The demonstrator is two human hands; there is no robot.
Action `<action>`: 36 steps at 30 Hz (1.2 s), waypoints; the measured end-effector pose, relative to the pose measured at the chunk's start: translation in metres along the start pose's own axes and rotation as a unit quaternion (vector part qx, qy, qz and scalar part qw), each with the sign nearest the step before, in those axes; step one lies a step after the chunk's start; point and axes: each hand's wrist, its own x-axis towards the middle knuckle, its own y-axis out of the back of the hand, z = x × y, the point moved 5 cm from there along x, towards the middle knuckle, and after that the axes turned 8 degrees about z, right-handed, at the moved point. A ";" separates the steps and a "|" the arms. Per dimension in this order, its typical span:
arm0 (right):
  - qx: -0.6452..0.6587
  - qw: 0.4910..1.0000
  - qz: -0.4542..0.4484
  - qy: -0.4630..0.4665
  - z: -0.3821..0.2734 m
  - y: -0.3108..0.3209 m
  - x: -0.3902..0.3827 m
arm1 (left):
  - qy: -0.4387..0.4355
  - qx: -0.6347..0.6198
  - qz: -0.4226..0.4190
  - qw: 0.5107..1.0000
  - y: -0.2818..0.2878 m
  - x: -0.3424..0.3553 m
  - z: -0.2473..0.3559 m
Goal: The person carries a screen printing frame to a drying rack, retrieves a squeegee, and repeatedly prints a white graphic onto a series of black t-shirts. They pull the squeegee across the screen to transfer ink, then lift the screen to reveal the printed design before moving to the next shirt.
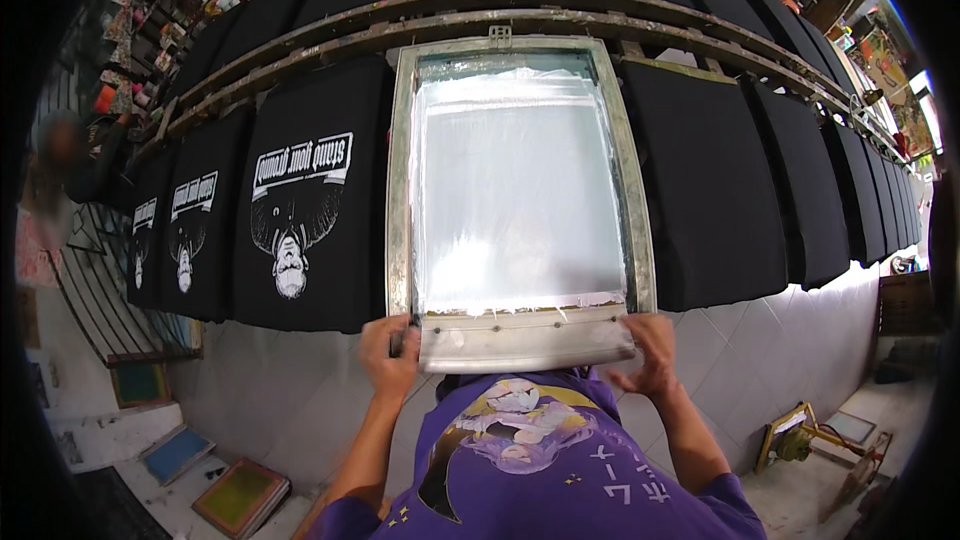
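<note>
In front of me a screen printing frame (400, 190) lies over the row of black shirts. Its pale mesh (515, 200) bears white ink, thickest in a band at the far end and ragged along the near edge. A light metal bar (525, 342) with small bolts crosses the near end. My left hand (390, 355) is closed round the near left corner of the frame, beside the bar's end. At the near right corner, my right hand (650, 352) grips with its fingers on top and its thumb lower. Both palms are hidden.
Left of the frame, a black shirt (300, 200) carries an upside-down white print; further printed shirts follow. Plain black shirts (705, 190) extend right. Wooden rails (420, 15) run behind. Coloured screens (240, 498) lie low at left, a metal rack (100, 285) above them, a blurred person (70, 155) beyond.
</note>
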 end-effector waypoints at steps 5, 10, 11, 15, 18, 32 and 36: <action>-0.101 0.885 0.063 -0.450 0.063 0.000 -0.013 | 0.378 0.112 -0.127 0.910 0.008 -0.015 -0.063; -0.030 0.879 0.022 -0.475 0.080 -0.014 -0.002 | 0.351 0.001 -0.035 0.936 -0.010 -0.028 -0.075; -0.026 0.876 0.023 -0.482 0.084 -0.011 -0.004 | 0.359 -0.002 -0.037 0.933 -0.007 -0.025 -0.071; -0.017 0.887 0.036 -0.459 0.071 0.002 0.020 | 0.319 -0.039 -0.030 0.946 0.007 -0.001 -0.054; 0.069 0.883 0.043 -0.462 0.077 -0.004 0.051 | 0.309 -0.057 -0.051 0.948 0.001 0.029 -0.043; 0.124 0.832 0.252 -0.478 0.128 -0.003 -0.020 | 0.278 -0.100 0.064 0.953 -0.023 0.008 -0.022; 0.088 0.785 0.304 -0.533 0.146 0.070 -0.087 | 0.258 -0.178 0.026 0.949 -0.048 -0.004 0.055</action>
